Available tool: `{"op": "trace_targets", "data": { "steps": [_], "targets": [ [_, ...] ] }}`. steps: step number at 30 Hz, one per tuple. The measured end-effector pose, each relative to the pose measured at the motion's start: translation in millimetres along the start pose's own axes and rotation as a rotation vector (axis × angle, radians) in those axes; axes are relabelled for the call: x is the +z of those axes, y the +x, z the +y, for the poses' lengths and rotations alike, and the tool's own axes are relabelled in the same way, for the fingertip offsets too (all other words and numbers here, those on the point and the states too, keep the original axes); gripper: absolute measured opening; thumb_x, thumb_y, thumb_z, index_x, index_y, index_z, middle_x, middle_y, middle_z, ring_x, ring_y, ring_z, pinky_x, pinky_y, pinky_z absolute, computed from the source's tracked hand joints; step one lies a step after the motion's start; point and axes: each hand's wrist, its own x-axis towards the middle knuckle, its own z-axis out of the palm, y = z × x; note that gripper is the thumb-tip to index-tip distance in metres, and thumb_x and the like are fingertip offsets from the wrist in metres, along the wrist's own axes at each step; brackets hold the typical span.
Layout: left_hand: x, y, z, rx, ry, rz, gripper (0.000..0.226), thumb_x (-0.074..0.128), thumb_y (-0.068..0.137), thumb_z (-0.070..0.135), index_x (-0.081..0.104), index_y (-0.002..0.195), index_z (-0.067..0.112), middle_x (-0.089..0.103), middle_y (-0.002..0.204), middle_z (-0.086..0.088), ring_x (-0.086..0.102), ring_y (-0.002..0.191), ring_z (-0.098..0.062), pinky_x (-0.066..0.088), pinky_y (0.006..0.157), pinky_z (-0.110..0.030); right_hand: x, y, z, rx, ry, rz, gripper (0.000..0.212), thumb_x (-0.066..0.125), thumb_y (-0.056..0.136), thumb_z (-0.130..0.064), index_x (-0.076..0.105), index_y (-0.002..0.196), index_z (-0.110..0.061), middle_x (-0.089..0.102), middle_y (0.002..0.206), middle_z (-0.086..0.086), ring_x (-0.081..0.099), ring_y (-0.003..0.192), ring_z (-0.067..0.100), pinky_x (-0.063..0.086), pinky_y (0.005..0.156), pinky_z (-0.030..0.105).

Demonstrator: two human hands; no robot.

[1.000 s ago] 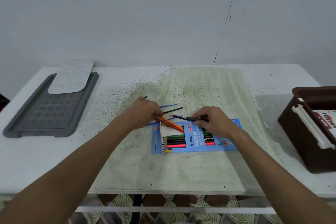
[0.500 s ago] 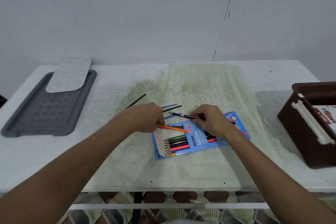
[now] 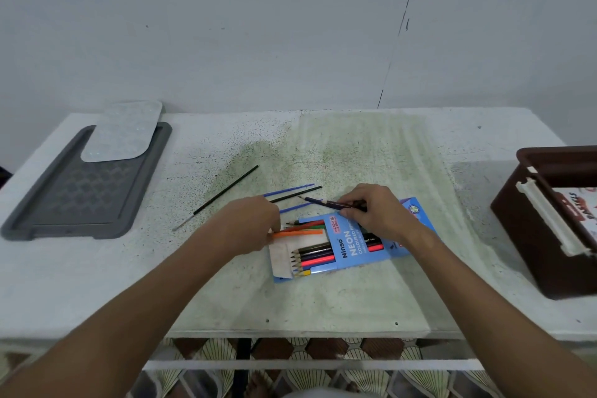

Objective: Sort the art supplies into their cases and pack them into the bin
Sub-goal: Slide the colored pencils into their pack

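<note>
I see a speckled white table [image 3: 323, 294] against a pale wall, brown bin [image 3: 529, 220] at right. My left hand [image 3: 248, 226] pinches an orange pencil [image 3: 300, 232] at the blue pencil case [image 3: 352, 245]; my right hand [image 3: 378, 213] grips a dark pencil [image 3: 318, 201] above it.

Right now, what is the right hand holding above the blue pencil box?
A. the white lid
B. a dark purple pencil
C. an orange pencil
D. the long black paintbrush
B: the right hand pinches a dark purple pencil over the blue pencil box, while the orange pencil sits at the left hand and the black paintbrush lies loose on the table.
</note>
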Motion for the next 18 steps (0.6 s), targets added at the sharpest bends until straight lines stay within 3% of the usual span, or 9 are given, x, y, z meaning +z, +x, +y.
{"op": "trace_targets", "data": {
  "steps": [6,11,18],
  "targets": [
    [-3.8,7.6,14.3,-0.011,-0.096,0.044,0.038,0.064,0.087,0.038,0.059,0.124,0.033,0.063,0.109,0.005,0.057,0.102,-0.016,0.044,0.073,-0.028,1.7,3.1,-1.5,-0.002,-0.013,0.003,0.02,0.066,0.088,-0.014,0.071,0.107,-0.011,0.061,0.094,0.0,0.059,0.088,0.016,0.05,0.076,0.028],
    [-1.8,2.5,16.4,0.019,-0.076,0.058,0.034,0.053,0.094,0.037,0.058,0.128,0.033,0.062,0.112,0.003,0.056,0.105,-0.017,0.046,0.079,-0.03,1.4,1.5,1.3,0.011,0.003,0.006,0.018,0.066,0.088,-0.015,0.072,0.105,-0.013,0.062,0.095,0.001,0.059,0.088,0.016,0.05,0.075,0.028],
    [10.3,-4.3,18.0,0.008,0.101,0.08,0.026,0.042,0.099,0.032,0.064,0.113,0.026,0.054,0.098,-0.001,0.056,0.089,-0.02,0.041,0.066,-0.03,2.3,2.2,2.2,0.01,0.009,0.01,0.016,0.065,0.089,-0.016,0.073,0.103,-0.014,0.064,0.096,0.001,0.061,0.088,0.016,0.052,0.077,0.03]
  ]
}}
